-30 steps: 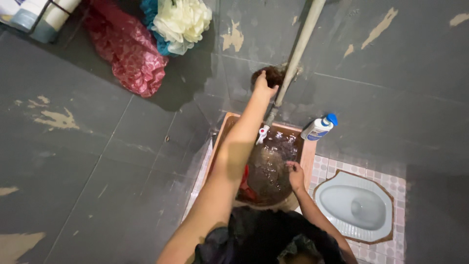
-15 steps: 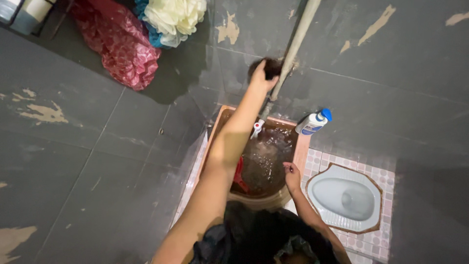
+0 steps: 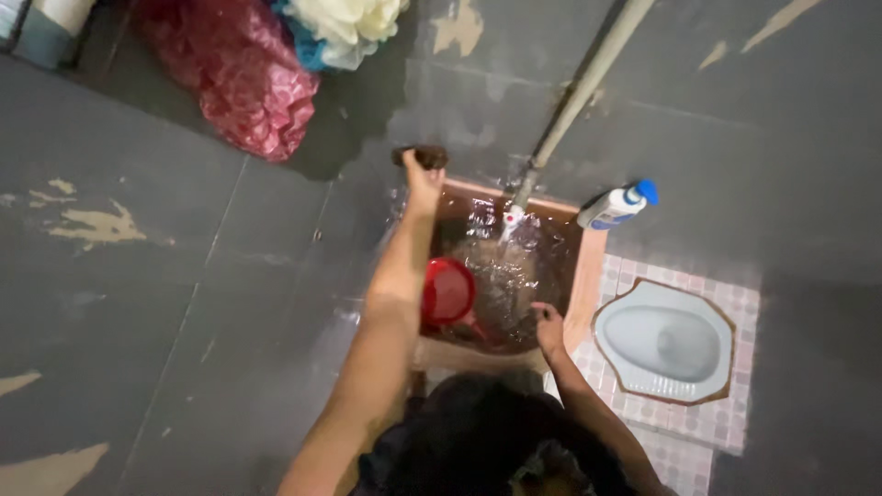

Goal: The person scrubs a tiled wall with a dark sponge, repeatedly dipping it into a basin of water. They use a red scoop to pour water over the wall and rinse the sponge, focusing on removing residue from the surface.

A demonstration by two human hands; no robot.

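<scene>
**Q.** Head view: what did the hands hold, and how would the scrubbing be done well?

**A.** The left hand [image 3: 424, 176], upper centre of the frame, had its fingers clamped on a dark scrubbing pad [image 3: 420, 156] pressed against the grey wall tile [image 3: 230, 276], just above the left rim of the brown water basin [image 3: 592, 276]. The right hand [image 3: 549, 329], lower centre, rested at the basin's near edge; whether its fingers were together or apart could not be told. As a judgement, the stroke would go best with the pad kept flat on the tile under even pressure, and with the right hand bracing the body at the rim.

**Q.** Which packages and containers appeared, and where?

**A.** A white bottle with a blue cap [image 3: 617, 206] lay tilted at the basin's right corner, right of centre, beside the grey pipe [image 3: 588, 87]. A red dipper [image 3: 447, 291] floated in the basin. A crumpled red patterned bag [image 3: 241, 78] hung at upper left, with a cream bath sponge [image 3: 354, 23] beside it. Pale containers [image 3: 41, 23] sat in the extreme upper-left corner. A squat toilet pan [image 3: 663, 342] occupied the lower right.
</scene>
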